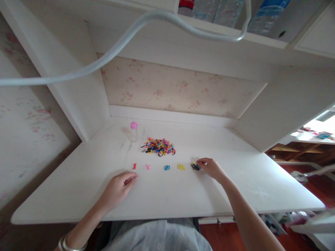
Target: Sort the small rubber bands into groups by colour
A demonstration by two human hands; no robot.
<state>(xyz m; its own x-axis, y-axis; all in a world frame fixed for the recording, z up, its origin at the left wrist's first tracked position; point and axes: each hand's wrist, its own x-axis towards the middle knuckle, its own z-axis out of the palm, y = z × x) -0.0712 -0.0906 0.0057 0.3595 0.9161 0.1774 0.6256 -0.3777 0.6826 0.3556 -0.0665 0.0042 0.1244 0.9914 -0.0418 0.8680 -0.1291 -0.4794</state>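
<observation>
A mixed heap of small coloured bands [159, 146] lies mid-table. Nearer me runs a row of small piles: red [134, 166], pink [148, 167], blue [166, 167], yellow [180, 167] and black [195, 166]. My right hand [209, 166] is over the black pile's right side, fingertips pinched together; a bit of yellow shows beside them, and what they hold is too small to name. My left hand [123, 184] rests on the table below the red pile, its fingers curled together, with their contents hidden.
A clear bottle with a pink lid [134, 125] stands behind the row, left of the heap. The white table [162, 200] meets a low back panel and side walls. A pale cable [110, 52] crosses the upper view, below a shelf holding plastic bottles [227, 12].
</observation>
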